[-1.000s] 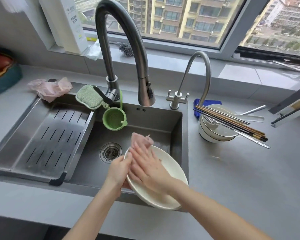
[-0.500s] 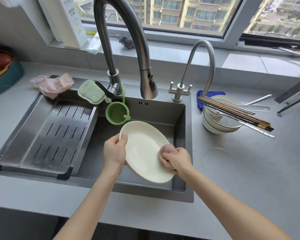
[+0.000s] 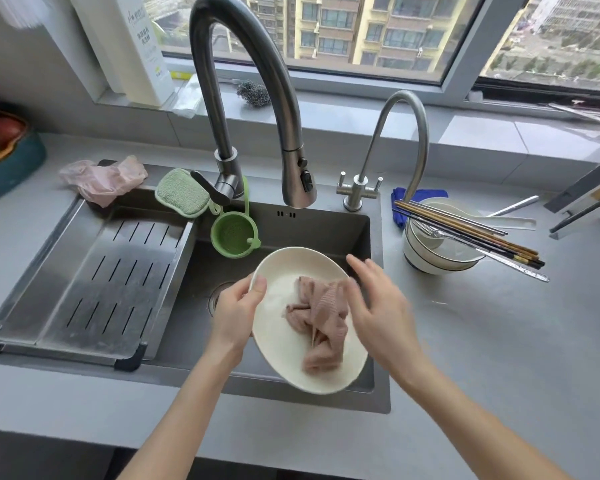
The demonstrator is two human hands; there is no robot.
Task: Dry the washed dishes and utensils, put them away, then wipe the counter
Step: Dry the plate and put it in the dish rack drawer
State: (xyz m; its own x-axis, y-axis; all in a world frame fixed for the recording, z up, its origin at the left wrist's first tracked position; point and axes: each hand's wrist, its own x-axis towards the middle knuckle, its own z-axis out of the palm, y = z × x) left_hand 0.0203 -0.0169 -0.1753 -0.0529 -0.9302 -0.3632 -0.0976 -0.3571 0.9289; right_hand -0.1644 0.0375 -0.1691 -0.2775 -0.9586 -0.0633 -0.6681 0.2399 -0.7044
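Open counter (image 3: 499, 341) stretched right of the sink (image 3: 326, 226). Stacked bowls (image 3: 430, 261) with chopsticks (image 3: 465, 230) blocked its back; the faucet (image 3: 272, 81) arched above that sink, whose front the plate (image 3: 281, 341) filled.

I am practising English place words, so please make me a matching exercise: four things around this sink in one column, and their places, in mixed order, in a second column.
Things:
1. pink cloth
2. chopsticks
3. green strainer
4. steel scourer

Places:
A. on the window sill
B. hanging at the base of the faucet
C. lying on the plate
D. across the stacked bowls

Pairs: 1-C, 2-D, 3-B, 4-A.
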